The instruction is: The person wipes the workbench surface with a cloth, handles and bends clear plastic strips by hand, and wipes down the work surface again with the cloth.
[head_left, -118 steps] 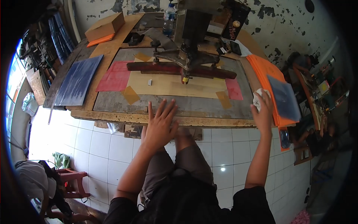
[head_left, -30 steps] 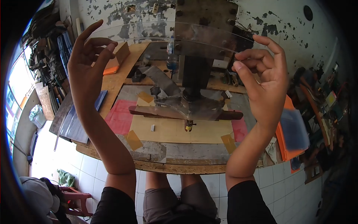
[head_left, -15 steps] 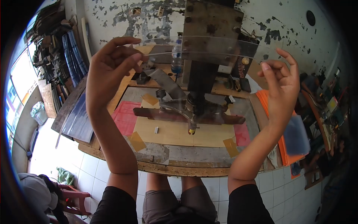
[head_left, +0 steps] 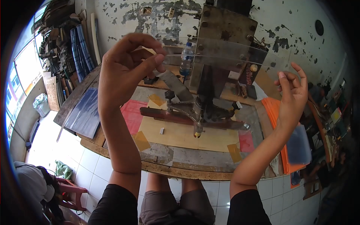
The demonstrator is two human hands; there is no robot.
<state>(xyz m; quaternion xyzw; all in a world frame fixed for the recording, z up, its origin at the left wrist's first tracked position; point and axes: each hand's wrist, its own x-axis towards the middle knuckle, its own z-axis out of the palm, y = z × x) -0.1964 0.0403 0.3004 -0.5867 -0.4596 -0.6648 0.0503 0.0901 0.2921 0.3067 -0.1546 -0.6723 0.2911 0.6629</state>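
A clear, flexible plastic sheet is stretched in the air between my two hands, in front of the press. My left hand pinches its left end between thumb and fingers. At the right end, my right hand has thumb and index finger together on the sheet's edge, other fingers curled or raised. Below is the press's dark clamping bar with its arms and knobs. Under the bar lies a pale yellow board, fixed with brown tape over red sheets.
Clear sheets lie at the table's left. Orange sheets with a clear stack are at the right edge. A water bottle stands behind, beside the press column. A red stool is on the floor at lower left.
The camera view has turned slightly, so the bench appears shifted right. My hands moved right with the plastic sheet, and its right end now sits lower than its left.
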